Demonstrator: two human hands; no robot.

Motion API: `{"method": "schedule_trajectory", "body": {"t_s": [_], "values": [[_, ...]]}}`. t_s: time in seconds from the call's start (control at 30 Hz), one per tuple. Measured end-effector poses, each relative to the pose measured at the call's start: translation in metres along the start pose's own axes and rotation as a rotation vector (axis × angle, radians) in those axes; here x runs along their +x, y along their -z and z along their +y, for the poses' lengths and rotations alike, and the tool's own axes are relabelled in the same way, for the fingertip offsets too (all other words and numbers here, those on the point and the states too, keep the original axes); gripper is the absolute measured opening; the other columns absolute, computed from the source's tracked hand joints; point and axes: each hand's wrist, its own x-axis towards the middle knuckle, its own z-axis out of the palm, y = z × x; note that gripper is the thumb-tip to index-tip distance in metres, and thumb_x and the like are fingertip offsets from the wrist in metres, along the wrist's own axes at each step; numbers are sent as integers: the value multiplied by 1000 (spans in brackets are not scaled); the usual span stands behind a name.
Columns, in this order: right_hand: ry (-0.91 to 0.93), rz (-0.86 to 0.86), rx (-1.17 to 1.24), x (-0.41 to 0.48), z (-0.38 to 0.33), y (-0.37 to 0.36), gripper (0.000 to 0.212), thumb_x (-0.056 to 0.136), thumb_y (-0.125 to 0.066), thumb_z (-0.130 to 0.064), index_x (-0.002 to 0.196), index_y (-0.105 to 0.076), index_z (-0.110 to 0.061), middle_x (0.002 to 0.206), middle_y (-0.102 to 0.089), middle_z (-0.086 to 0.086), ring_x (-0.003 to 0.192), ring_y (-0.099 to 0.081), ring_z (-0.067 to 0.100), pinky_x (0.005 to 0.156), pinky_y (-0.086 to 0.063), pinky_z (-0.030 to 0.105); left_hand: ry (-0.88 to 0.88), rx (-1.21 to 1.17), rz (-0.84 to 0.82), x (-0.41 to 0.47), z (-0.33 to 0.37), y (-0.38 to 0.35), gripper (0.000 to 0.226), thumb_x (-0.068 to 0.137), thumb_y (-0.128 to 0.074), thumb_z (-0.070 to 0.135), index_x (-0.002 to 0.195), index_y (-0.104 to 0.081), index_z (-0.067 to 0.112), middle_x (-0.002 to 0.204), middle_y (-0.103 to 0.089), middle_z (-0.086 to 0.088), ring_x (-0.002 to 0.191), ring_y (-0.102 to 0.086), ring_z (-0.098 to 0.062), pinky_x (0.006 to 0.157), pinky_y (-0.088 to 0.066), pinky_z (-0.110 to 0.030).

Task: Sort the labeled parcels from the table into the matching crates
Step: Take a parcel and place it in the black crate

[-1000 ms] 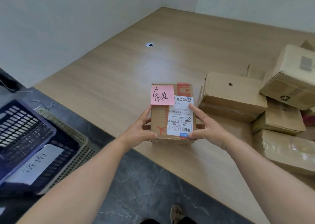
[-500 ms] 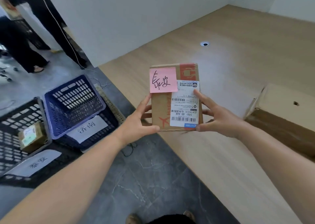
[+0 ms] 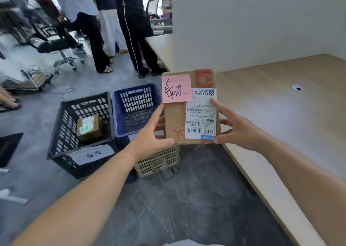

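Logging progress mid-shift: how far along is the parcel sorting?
Done: one small parcel lies in the black crate. In hand: the left hand and right hand hold a cardboard parcel bearing a pink note at the table edge. Left: dropping it into its matching crate; parcels remaining on the table are out of view.

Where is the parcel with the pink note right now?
Head view, centre: the parcel is held between the left hand and the right hand, by the table edge, just right of the blue crate.
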Motion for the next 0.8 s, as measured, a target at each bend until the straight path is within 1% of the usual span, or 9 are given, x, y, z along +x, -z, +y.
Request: {"method": "schedule_trajectory", "body": {"t_s": [0.07, 0.27, 0.33, 0.4, 0.47, 0.53, 0.6, 0.67, 0.8], "values": [[40, -45, -24, 30, -22, -26, 110, 76, -75, 3, 125, -19, -78, 119, -43, -51, 113, -48, -17, 73, -53, 18, -10, -8, 59, -11, -17, 37, 100, 77, -75, 24, 140, -8, 64, 152, -32, 14, 138, -32, -1, 113, -35, -41], [97, -145, -65, 112, -73, -113, 109, 77, -75, -1, 131, -14, -73, 138, -40, -28, 128, -45, 9, 89, -55, 41, 51, -11, 196, -45, -68, 135, 98, 73, -74, 29, 132, -9, 72, 151, -36, 11, 137, -36, -7, 110, -38, -45], [94, -188, -43, 134, -82, -141, 108, 77, -74, 0, 132, -16, -72, 139, -43, -22, 126, -47, 9, 86, -57, 36, 66, -26, 222, -60, -87, 161, 100, 77, -76, 20, 133, -10, 71, 149, -38, 11, 136, -37, -6, 110, -39, -44], [86, -227, -19, 152, -90, -169, 108, 77, -74, 3, 131, -18, -72, 132, -48, -28, 121, -51, 5, 81, -57, 30, 89, -22, 251, -74, -104, 182, 102, 80, -75, 15, 132, -9, 72, 147, -39, 13, 137, -36, -4, 111, -37, -43], [77, -263, -11, 169, -96, -192, 109, 77, -73, 5, 133, -19, -70, 121, -52, -36, 114, -55, -4, 77, -56, 23, 116, -9, 290, -87, -117, 200, 102, 79, -75, 18, 130, -8, 75, 143, -37, 25, 138, -32, -2, 114, -33, -42], [73, -296, -18, 185, -103, -213, 108, 77, -73, 5, 137, -18, -67, 119, -53, -37, 108, -55, -12, 75, -55, 19, 147, -5, 329, -98, -128, 216, 101, 75, -75, 24, 128, -8, 78, 139, -36, 30, 138, -30, -1, 114, -31, -41], [73, -324, -37, 200, -109, -230, 109, 76, -74, 3, 137, -18, -67, 123, -51, -34, 107, -55, -13, 76, -55, 20, 177, -14, 355, -105, -140, 230, 100, 70, -75, 31, 130, -8, 76, 145, -36, 24, 138, -30, -1, 114, -31, -40], [75, -349, -53, 214, -115, -245, 110, 76, -75, 3, 136, -17, -68, 128, -49, -32, 113, -54, -8, 80, -56, 24, 198, -27, 368, -110, -151, 242, 101, 67, -74, 36, 134, -8, 73, 143, -38, 26, 137, -31, 2, 113, -32, -39], [75, -389, -70, 243, -118, -270, 110, 75, -76, 2, 132, -17, -72, 129, -48, -31, 117, -54, 0, 84, -57, 32, 249, -54, 388, -113, -177, 263, 101, 67, -74, 37, 134, -8, 73, 144, -40, 21, 135, -35, 3, 112, -36, -44]]}}
